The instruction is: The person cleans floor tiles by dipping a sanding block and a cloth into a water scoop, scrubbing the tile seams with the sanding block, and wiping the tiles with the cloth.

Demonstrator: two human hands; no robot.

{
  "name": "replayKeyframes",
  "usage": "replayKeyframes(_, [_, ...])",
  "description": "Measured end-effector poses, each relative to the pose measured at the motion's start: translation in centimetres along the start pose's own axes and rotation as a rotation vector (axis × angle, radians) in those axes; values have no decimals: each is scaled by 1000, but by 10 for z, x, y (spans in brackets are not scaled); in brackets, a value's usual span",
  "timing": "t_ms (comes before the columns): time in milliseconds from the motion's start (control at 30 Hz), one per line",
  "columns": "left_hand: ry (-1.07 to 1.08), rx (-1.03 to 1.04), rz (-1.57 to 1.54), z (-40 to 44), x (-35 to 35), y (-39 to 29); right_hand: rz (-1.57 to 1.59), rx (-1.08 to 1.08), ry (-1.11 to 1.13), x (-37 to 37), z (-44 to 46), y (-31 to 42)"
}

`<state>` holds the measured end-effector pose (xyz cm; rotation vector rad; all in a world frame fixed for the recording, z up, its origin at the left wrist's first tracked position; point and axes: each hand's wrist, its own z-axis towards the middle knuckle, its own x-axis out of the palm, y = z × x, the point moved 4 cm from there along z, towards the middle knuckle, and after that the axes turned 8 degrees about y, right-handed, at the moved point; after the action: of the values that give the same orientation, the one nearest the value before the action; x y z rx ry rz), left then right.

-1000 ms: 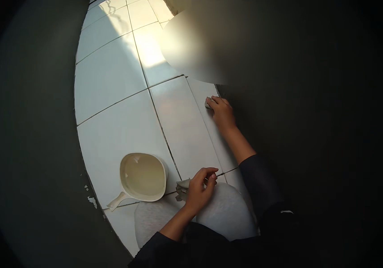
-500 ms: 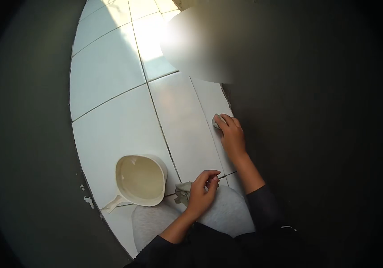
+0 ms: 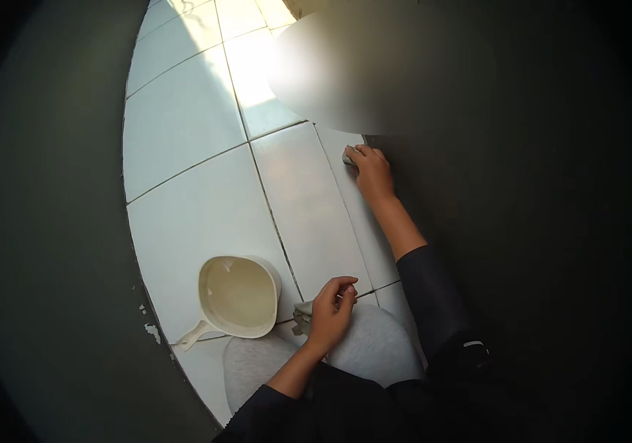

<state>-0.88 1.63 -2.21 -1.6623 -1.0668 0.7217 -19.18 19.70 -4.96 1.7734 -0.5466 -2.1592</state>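
Note:
My right hand (image 3: 372,176) reaches forward along the right edge of the white tiles, beside the dark wall. Its fingers are closed on a small grey cloth (image 3: 347,157), pressed against the tile; most of the cloth is hidden under them. Closer in, my left hand (image 3: 333,310) hovers by or rests on my knee, loosely curled, with a gap between thumb and forefinger and nothing visible in it. Just behind that hand a crumpled grey-green cloth (image 3: 302,317) lies partly hidden. A cream dipper (image 3: 277,299) with a handle stands to the left, holding cloudy water.
White floor tiles (image 3: 183,236) with dark joints run forward between dark walls. My knees (image 3: 375,343) are at the near end, next to the dipper. Sunlight falls on the far tiles. A blurred patch (image 3: 345,74) covers the upper right.
My right hand has slid forward along the tile edge, away from me, with the grey cloth. My left hand stays near my knee. The dipper has not been moved.

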Motion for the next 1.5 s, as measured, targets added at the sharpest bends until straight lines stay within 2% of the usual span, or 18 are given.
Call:
replayKeyframes(133, [22, -28, -28, -2, 3, -1, -39, -3, 3, -9, -89, 7])
replayKeyframes(233, [58, -15, -23, -3, 8, -1, -39, 9, -14, -12, -94, 9])
replayKeyframes(433, [43, -17, -12, -1, 5, 4, -123, -13, -132, 8, 10, -2])
replayKeyframes(533, [18, -26, -24, -1, 2, 1, -201, 61, -38, 9, 32, 1])
replayKeyframes(767, [31, -12, -41, -1, 5, 2, -363, 152, 93, -8, -71, 6])
replayKeyframes(833, [47, -11, -37, -4, 7, -2, -351, 78, 20, -10, -85, 6])
replayKeyframes(900, [121, -43, -16, -5, 9, -8, -337, 69, -1, -4, -68, 4])
replayKeyframes(1033, [75, -13, -37, -3, 8, -3, -335, 28, -74, 10, 3, 1])
replayKeyframes(1200, [32, -38, -43, -1, 3, -2, -413, 84, 55, 10, 38, 6])
replayKeyframes(1400, [90, -68, -47, -3, 5, -5, -426, 83, 74, -7, -65, 7])
replayKeyframes(1500, [120, -54, -58, -6, 7, -7, -337, 85, 86, -7, -82, 9])
